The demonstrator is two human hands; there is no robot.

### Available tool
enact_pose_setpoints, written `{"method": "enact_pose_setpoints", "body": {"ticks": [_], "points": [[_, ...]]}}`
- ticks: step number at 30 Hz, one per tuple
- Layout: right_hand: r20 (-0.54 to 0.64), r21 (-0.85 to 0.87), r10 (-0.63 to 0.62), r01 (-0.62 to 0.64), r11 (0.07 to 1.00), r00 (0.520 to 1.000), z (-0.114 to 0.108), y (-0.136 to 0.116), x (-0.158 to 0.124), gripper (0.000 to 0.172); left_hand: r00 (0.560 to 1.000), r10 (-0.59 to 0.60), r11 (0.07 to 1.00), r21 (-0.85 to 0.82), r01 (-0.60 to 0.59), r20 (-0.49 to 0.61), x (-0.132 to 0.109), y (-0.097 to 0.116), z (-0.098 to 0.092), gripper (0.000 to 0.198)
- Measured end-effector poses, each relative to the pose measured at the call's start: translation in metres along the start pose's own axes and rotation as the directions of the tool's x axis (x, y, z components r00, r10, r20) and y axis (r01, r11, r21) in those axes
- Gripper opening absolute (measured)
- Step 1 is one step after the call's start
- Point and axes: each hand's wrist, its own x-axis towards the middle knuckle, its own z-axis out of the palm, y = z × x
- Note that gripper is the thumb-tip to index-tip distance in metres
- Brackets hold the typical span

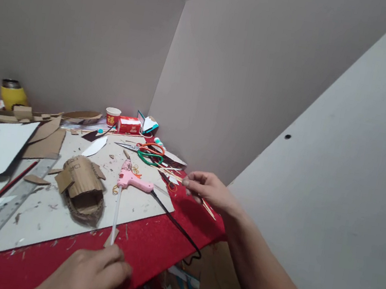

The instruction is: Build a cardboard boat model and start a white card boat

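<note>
My right hand pinches thin pale wooden sticks above red tabletop; pinch presumably suits slimness. My left hand curls beside translucent glue stick; cannot tell if gripping.

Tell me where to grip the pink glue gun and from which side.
Grip the pink glue gun by its handle, probably best from the right: the handle points that way, clear of the glue stick jutting toward the person.
</note>
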Motion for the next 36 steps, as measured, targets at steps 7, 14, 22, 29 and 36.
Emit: {"method": "enact_pose_setpoints", "body": {"ticks": [7, 14, 22, 29, 36], "points": [[-0.082, 0.249, 0.034, -0.013, 0.968, 0.996, 0.015, 0.009, 0.029, 0.015, 0.973, -0.224, 0.971, -0.098, 0.217, -0.063, 0.002, -0.015, 0.006, 0.02], [-0.182, 0.329, 0.159, -0.092, 0.94, 0.97, 0.003, 0.044, 0.061, 0.006, 0.967, -0.253, 0.961, -0.109, 0.253, 0.02, 0.001, -0.017, 0.006, 0.017], [-0.217, 0.421, 0.114, -0.012, 0.907, 0.97, 0.003, 0.043, 0.052, 0.016, 0.953, -0.304, 0.937, -0.181, 0.299, 0.004, 0.002, -0.017, 0.007, 0.018], [0.181, 0.432, -0.152, 0.06, 0.9, 0.972, 0.055, -0.013, -0.02, 0.029, 0.709, -0.695, 0.542, -0.563, 0.624, 0.117, 0.011, -0.011, 0.001, 0.022], [0.414, 0.505, -0.277, 0.034, 0.863, 0.867, 0.11, -0.033, -0.05, 0.03, 0.664, -0.729, 0.29, -0.803, 0.52, 0.167, 0.014, -0.01, -0.001, 0.036]]}}
